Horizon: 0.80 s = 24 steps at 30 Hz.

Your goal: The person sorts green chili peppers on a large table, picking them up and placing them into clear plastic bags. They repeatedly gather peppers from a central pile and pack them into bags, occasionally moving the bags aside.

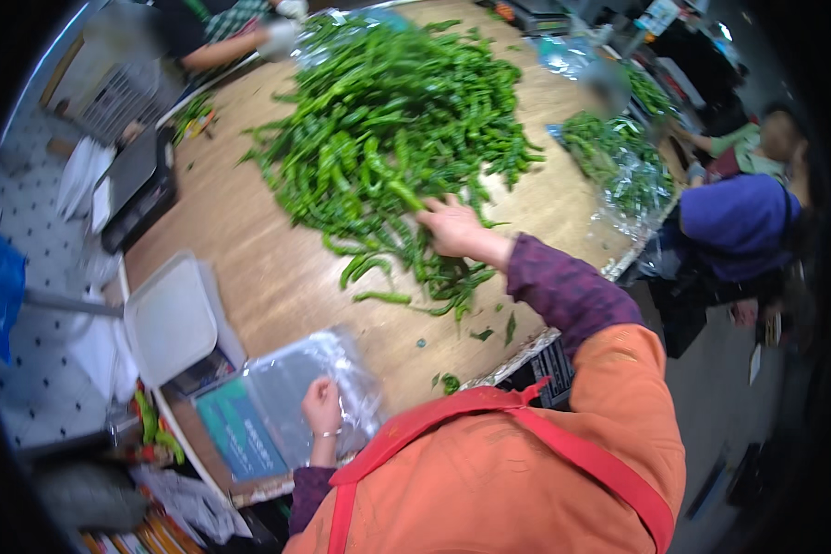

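Observation:
A large heap of long green chili peppers [401, 118] covers the middle and far part of the wooden table [249, 242]. My right hand [451, 225] reaches into the near edge of the heap, its fingertips on a green pepper; the palm side is hidden, so whether it grips anything does not show. My left hand [323, 408], fingers curled in, rests over a stack of clear plastic bags [284, 388] at the near left of the table. Several loose peppers and bits of leaf lie between the heap and my body.
A lidded plastic container [173, 318] and a black scale-like device [138, 180] stand along the left edge. A gloved person [228, 55] is at the far left. Bagged peppers [623, 166] lie on the right, beside a person in purple [734, 221].

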Each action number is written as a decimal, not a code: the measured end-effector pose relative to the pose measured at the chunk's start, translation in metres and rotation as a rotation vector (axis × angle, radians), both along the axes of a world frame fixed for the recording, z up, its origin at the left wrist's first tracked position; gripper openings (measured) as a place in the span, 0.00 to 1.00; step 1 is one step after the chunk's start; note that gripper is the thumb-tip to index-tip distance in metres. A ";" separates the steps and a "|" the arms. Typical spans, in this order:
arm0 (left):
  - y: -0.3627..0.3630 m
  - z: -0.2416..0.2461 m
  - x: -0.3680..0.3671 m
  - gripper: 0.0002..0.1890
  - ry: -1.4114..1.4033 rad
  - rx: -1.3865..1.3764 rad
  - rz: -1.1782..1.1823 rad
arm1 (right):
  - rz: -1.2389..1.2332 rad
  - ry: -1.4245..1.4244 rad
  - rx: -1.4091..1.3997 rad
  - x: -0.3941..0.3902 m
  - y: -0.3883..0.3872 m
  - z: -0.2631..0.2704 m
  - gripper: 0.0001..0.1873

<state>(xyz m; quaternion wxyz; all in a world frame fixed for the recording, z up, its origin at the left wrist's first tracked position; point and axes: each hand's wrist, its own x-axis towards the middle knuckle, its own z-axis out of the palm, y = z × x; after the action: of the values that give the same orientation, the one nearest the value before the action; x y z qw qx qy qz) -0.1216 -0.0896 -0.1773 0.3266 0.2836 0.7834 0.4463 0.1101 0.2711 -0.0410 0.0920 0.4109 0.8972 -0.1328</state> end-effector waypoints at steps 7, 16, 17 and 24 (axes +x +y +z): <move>0.010 0.009 0.006 0.04 -0.135 0.031 -0.014 | -0.003 0.286 -0.253 0.071 -0.027 -0.011 0.31; 0.006 0.002 0.004 0.04 -0.153 0.011 -0.021 | -0.476 0.481 -0.290 0.076 0.043 0.031 0.26; 0.005 -0.001 0.004 0.04 -0.118 0.015 -0.031 | -0.401 0.349 -0.171 0.066 0.051 0.025 0.26; 0.007 0.007 0.007 0.05 -0.125 -0.011 0.017 | -0.528 0.073 -0.137 0.000 0.042 -0.029 0.45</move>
<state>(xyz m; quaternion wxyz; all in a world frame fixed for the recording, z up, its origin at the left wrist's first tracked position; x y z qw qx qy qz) -0.1144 -0.0827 -0.1706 0.3726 0.2468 0.7665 0.4613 0.1099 0.3128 -0.0699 0.0492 0.6182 0.7508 -0.2272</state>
